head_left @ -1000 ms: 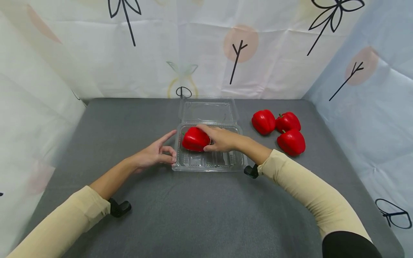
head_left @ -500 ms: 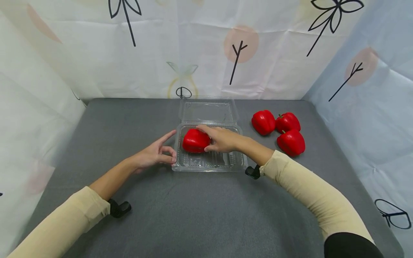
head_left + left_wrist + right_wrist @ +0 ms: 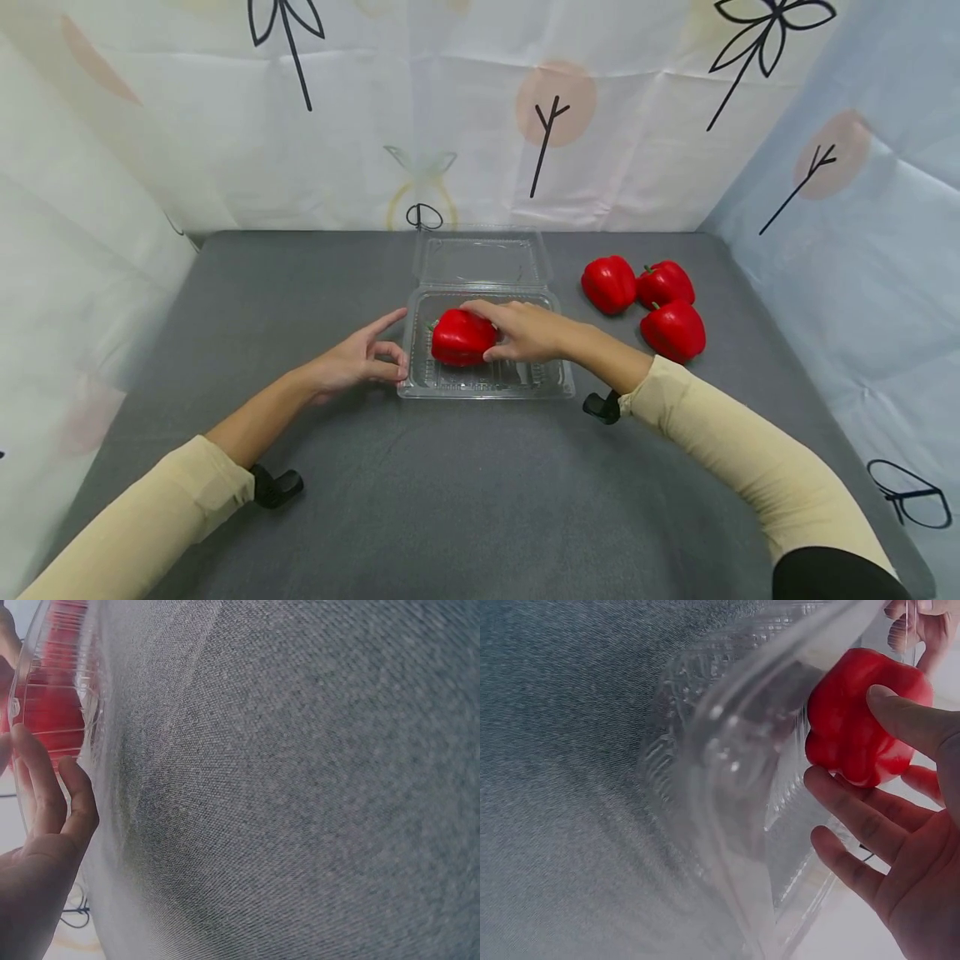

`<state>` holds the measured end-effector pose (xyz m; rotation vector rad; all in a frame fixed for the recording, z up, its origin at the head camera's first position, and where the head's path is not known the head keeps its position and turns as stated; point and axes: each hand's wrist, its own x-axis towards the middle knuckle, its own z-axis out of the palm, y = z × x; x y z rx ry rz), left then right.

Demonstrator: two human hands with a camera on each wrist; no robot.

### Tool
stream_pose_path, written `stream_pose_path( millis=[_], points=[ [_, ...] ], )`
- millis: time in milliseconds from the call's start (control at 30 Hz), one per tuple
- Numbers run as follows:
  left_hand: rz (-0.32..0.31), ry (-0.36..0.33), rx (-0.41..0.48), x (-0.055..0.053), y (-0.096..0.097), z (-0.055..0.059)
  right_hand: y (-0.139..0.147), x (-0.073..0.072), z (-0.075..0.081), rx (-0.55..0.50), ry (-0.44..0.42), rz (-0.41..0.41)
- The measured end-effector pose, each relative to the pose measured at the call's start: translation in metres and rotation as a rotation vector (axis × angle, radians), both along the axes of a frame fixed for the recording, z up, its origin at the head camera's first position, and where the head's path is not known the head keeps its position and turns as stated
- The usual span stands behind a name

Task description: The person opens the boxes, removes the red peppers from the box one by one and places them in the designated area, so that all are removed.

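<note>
A red bell pepper (image 3: 463, 337) lies on its side at the left part of a clear plastic clamshell container (image 3: 558, 385), its green stem towards the left. My right hand (image 3: 525, 332) grips it from the right; in the right wrist view the thumb (image 3: 911, 720) presses one side of the pepper (image 3: 855, 712) and the fingers reach round the other. My left hand (image 3: 363, 358) rests at the container's left edge, index finger extended along it. The left wrist view shows loosely bent fingertips (image 3: 67, 769) against the container's ribbed outer wall (image 3: 90, 697).
Three more red bell peppers (image 3: 609, 285) sit grouped at the back right of the grey table (image 3: 465, 500). The container's lid (image 3: 483, 257) stands folded back towards the patterned cloth backdrop (image 3: 465, 108). Cloth also hangs at both sides.
My right hand has moved the red bell pepper a little towards me and to the right inside the container. The left hand stays at the container's edge.
</note>
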<state>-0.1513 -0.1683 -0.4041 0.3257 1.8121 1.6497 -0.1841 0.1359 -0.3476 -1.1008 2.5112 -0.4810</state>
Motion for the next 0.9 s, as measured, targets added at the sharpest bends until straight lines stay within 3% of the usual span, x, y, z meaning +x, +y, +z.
stream_pose_path(
  millis=[400,900],
  points=[
    [-0.004,0.011,0.014,0.001,-0.001,-0.001,0.031,0.012,0.01,-0.079,0.05,-0.016],
    [0.005,0.017,0.002,0.002,0.0,0.001,0.094,0.016,0.032,-0.169,0.076,-0.155]
  ],
)
